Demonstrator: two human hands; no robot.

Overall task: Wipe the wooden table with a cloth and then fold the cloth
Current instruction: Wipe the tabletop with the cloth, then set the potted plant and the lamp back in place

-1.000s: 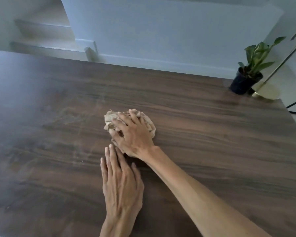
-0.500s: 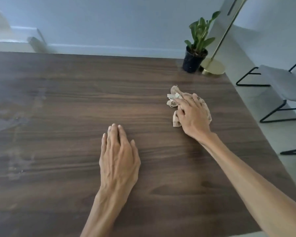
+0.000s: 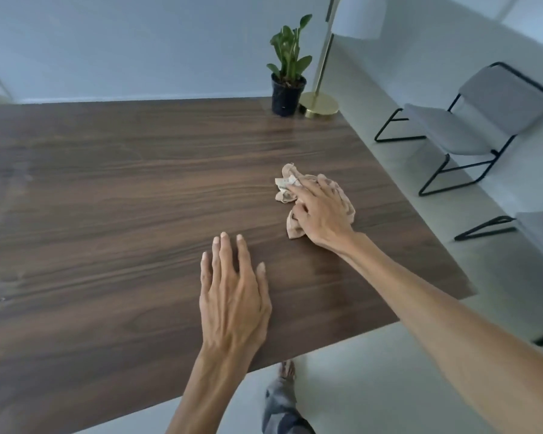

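A crumpled beige cloth [image 3: 285, 187] lies on the dark wooden table [image 3: 123, 189], toward its right side. My right hand [image 3: 322, 211] presses down on the cloth with its fingers curled over it, hiding most of it. My left hand [image 3: 232, 296] rests flat on the table nearer to me, fingers spread and holding nothing. About a hand's width of bare wood separates the two hands.
A potted plant [image 3: 287, 76] and a brass lamp base [image 3: 319, 104] stand at the table's far right corner. Grey chairs with black frames [image 3: 470, 120] sit on the floor to the right. The table's near edge runs diagonally, with my foot [image 3: 287, 371] below it.
My right hand has swept the cloth from the table's middle to its right side, then slightly nearer. The view has swung right. My left hand stays flat on the wood.
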